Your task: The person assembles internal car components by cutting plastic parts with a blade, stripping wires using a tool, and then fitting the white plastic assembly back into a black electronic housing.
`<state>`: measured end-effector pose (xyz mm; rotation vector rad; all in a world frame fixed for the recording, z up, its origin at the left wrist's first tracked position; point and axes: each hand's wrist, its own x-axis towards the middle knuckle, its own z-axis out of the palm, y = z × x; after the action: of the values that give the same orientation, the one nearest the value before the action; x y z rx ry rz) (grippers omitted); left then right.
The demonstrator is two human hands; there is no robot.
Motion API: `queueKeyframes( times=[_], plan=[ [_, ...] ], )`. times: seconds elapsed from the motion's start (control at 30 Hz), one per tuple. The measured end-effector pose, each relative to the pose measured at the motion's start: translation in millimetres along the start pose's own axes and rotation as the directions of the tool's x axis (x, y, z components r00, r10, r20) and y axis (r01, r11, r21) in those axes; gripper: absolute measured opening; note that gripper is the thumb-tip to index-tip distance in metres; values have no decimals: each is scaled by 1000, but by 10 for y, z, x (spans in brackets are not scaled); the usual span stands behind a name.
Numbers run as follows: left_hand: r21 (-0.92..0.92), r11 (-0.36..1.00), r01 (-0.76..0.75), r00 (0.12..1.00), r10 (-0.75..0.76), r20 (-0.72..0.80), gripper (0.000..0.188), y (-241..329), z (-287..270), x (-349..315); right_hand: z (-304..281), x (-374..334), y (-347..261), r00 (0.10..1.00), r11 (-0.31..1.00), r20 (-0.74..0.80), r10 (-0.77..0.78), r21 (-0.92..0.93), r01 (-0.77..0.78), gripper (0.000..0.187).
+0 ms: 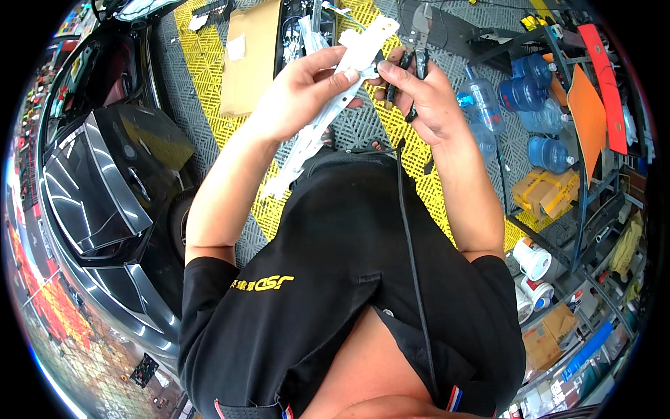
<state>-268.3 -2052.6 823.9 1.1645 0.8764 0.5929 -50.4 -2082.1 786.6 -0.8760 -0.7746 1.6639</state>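
My left hand [296, 94] is closed round a long white perforated strip [370, 42], its thumb lying on top. The strip slants from the upper middle down to the left, and its lower end hangs in front of my black shirt. In my right hand [436, 105] is a pair of snips [421, 28] with dark handles, blades pointing up and away from me. My right thumb and forefinger also come together at the strip's right edge, beside a small pale piece too small to name. The snips' blades stand apart from the strip.
A dark car [98, 181] with an open door stands on the left. At the upper middle lies a flat cardboard sheet [244, 77] on the grey and yellow grid floor. Large blue water bottles [551, 153], a cardboard box [544, 192] and white buckets [532, 260] sit about a metal rack on the right.
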Motion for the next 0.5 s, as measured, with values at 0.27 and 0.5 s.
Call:
queueKeyframes(
  times=[0.27, 0.5],
  plan=[
    [269, 942, -199, 980, 184, 81, 39, -75, 45, 184, 70, -3, -275, 983, 987, -114, -144, -92, 134, 27],
    [429, 860, -277, 961, 246, 127, 30, 233, -93, 178, 342, 75, -339, 944, 922, -116, -308, -280, 267, 31]
  ],
)
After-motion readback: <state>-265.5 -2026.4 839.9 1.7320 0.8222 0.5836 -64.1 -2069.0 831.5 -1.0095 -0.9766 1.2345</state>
